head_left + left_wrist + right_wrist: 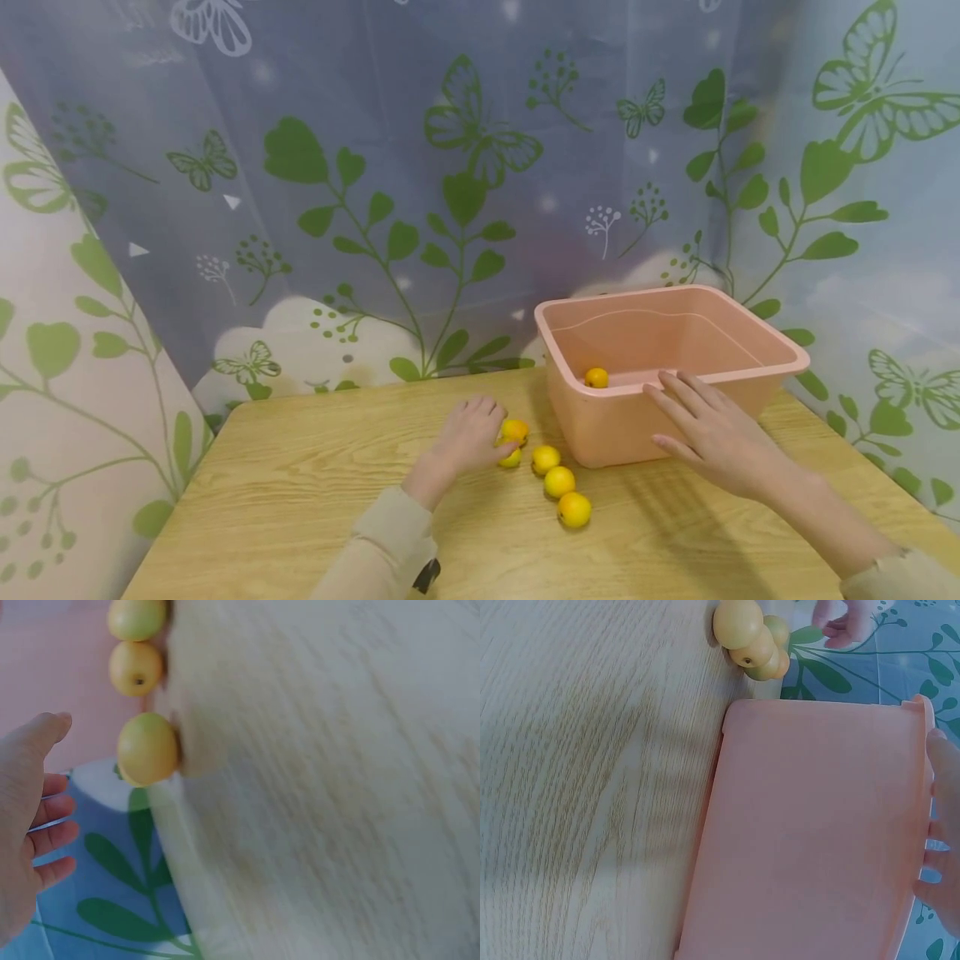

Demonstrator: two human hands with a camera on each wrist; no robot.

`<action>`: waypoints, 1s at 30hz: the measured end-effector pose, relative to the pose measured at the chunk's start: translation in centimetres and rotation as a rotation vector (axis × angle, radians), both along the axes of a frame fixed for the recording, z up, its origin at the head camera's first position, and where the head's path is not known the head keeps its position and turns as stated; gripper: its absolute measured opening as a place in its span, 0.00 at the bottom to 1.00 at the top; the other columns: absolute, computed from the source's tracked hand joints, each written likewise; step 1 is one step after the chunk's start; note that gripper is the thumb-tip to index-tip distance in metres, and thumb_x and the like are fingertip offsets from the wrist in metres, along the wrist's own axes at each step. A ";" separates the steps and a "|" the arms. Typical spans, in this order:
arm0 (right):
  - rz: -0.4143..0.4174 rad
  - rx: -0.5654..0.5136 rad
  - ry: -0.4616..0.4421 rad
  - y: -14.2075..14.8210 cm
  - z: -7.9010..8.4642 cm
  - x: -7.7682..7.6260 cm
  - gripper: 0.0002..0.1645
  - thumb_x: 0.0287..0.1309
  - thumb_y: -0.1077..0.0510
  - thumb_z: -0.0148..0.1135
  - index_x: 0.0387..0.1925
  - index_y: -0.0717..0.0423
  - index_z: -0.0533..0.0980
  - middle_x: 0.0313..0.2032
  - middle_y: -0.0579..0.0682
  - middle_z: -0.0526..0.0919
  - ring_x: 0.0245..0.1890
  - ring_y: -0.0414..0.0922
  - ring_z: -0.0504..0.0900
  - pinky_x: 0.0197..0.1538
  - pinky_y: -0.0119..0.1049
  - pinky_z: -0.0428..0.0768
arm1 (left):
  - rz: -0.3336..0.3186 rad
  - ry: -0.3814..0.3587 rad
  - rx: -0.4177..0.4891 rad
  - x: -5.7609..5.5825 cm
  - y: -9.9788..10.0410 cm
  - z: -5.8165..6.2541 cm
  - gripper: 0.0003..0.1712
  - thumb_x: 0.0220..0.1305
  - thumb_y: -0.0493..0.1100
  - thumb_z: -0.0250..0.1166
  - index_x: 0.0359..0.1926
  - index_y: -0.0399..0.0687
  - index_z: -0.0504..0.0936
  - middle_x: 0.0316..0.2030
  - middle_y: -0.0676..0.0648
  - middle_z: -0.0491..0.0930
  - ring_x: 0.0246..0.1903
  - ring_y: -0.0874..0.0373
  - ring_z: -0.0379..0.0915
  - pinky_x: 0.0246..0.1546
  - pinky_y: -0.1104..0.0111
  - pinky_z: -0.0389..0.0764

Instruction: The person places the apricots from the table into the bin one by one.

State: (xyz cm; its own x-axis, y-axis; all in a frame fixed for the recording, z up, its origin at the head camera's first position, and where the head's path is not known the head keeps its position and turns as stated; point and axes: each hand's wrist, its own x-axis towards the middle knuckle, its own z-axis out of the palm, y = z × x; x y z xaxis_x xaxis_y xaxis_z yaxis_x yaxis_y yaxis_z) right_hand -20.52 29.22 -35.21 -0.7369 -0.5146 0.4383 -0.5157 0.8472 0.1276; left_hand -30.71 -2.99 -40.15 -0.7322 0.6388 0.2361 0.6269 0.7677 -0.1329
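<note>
Several small yellow-orange round fruits lie in a slanting row on the wooden table, beside the near left corner of a pink plastic tub. One more fruit is inside the tub. My left hand is at the row's far end, where it overlaps the last fruits; in the left wrist view this hand has loosely bent fingers with nothing between them. Fairly straight fingers of my right hand reach the tub's near rim, and the right wrist view shows the fingertips right at that rim.
The wooden table ends at a hanging cloth printed with leaves and butterflies, close behind the tub. More of this cloth hangs at both sides. A dark object shows at the left sleeve's cuff.
</note>
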 end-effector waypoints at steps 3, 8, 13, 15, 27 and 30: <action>0.000 0.003 0.008 0.1 0.0 0.0 0.36 0.64 0.43 0.50 0.65 0.61 0.61 0.65 0.65 0.58 0.65 0.60 0.55 0.66 0.49 0.51 | 0.007 0.005 -0.033 0.0 -0.2 -0.6 0.30 0.57 0.63 0.60 0.47 0.43 0.76 0.43 0.46 0.74 0.45 0.51 0.70 0.47 0.59 0.70; -0.003 0.006 0.005 0.1 -0.1 0.1 0.36 0.64 0.43 0.51 0.65 0.61 0.62 0.64 0.66 0.58 0.65 0.60 0.55 0.66 0.49 0.50 | 0.016 -0.016 -0.060 -0.1 -0.4 -1.7 0.31 0.56 0.64 0.60 0.47 0.43 0.76 0.42 0.47 0.73 0.44 0.52 0.69 0.46 0.59 0.70; 0.001 0.005 0.016 0.1 0.0 0.1 0.36 0.63 0.43 0.51 0.64 0.61 0.62 0.64 0.66 0.59 0.64 0.61 0.57 0.65 0.51 0.53 | 0.016 -0.025 -0.086 -0.3 -0.5 -2.4 0.31 0.56 0.66 0.58 0.47 0.44 0.75 0.41 0.47 0.73 0.43 0.53 0.69 0.46 0.60 0.70; 0.006 0.003 0.020 0.1 0.1 0.1 0.36 0.63 0.43 0.51 0.64 0.61 0.62 0.64 0.65 0.59 0.64 0.61 0.57 0.64 0.52 0.54 | 0.015 -0.021 -0.103 -0.4 -0.5 -2.5 0.32 0.56 0.66 0.58 0.47 0.44 0.75 0.40 0.47 0.73 0.42 0.53 0.69 0.45 0.60 0.70; -0.011 0.008 -0.015 0.0 0.1 0.1 0.36 0.64 0.43 0.51 0.65 0.60 0.61 0.65 0.65 0.58 0.65 0.61 0.56 0.64 0.51 0.53 | 0.015 -0.039 -0.151 -0.7 -0.2 -3.0 0.33 0.55 0.67 0.59 0.48 0.43 0.75 0.42 0.46 0.73 0.44 0.52 0.69 0.47 0.60 0.70; -0.010 0.006 -0.015 0.1 0.2 0.1 0.36 0.63 0.43 0.51 0.65 0.60 0.61 0.65 0.65 0.58 0.65 0.60 0.56 0.64 0.51 0.54 | 0.017 -0.042 -0.157 -0.7 0.0 -3.0 0.33 0.56 0.66 0.59 0.48 0.43 0.75 0.43 0.45 0.74 0.45 0.51 0.69 0.47 0.59 0.70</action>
State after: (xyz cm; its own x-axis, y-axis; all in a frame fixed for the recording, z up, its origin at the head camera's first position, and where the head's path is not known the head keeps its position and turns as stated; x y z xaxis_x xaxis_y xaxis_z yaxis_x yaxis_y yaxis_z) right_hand -20.43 29.28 -35.05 -0.7487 -0.5094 0.4242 -0.5087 0.8518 0.1250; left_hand -31.43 -3.03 -43.17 -0.7504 0.6530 0.1027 0.6217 0.7500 -0.2259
